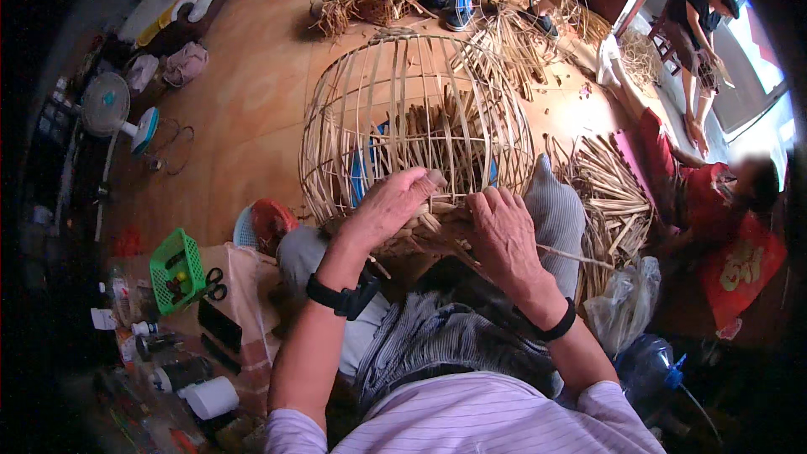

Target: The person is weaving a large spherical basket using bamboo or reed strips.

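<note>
At mid-frame, left hand (391, 206) and right hand (507, 234) curl at the ribbed basket (418, 114). I cannot tell what they pinch.

We're up on the wearer's head here, a wide fisheye tipped down and facing forward: striped shirt (487, 416) close at the near edge, left hand (391, 204) and right hand (504, 231) mid-view, open-ribbed basket (418, 139) just beyond, then floor (244, 109) stretching far, bright opening (761, 63) at far right, edges bowing toward the dark rim.

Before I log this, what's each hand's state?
Left hand: curled at the basket; grip hidden, can't tell.
Right hand: curled beside it; grip hidden too.
</note>
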The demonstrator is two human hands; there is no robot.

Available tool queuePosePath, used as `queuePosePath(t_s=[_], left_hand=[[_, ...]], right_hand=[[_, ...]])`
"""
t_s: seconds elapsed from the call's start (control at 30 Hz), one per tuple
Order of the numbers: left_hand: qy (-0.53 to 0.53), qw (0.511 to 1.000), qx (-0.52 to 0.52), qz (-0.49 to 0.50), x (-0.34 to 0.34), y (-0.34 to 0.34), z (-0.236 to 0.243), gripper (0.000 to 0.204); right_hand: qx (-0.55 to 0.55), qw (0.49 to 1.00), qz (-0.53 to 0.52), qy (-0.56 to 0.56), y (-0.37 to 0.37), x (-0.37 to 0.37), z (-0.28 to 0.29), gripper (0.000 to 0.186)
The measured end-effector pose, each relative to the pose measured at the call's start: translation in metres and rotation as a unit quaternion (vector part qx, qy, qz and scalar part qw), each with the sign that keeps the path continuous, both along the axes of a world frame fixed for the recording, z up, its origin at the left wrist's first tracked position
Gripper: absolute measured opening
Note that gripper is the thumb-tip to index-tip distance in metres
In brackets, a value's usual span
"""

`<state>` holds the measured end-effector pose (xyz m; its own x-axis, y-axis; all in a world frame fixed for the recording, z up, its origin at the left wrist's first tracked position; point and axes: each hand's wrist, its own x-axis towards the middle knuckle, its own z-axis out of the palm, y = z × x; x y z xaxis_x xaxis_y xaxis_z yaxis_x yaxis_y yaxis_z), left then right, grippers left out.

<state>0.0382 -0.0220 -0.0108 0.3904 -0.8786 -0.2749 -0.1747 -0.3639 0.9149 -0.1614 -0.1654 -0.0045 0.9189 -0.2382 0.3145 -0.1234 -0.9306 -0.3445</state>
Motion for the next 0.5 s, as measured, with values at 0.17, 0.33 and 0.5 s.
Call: queuePosePath(t_s=[0.17,0.33,0.5], left_hand=[[-0.056,0.998,0.030,0.004,-0.003,-0.001,0.011,0.056],[-0.027,0.999,0.035,-0.007,0.000,0.000,0.011,0.054],[-0.019,1.000,0.012,0.017,-0.006,-0.001,0.004,0.058]], right_hand=[[-0.005,0.998,0.044,0.041,-0.007,0.005,0.012,0.031],[0.003,0.992,0.123,0.008,-0.009,0.002,0.039,0.022],[0.016,0.988,0.152,0.001,0.003,-0.021,0.040,0.032]])
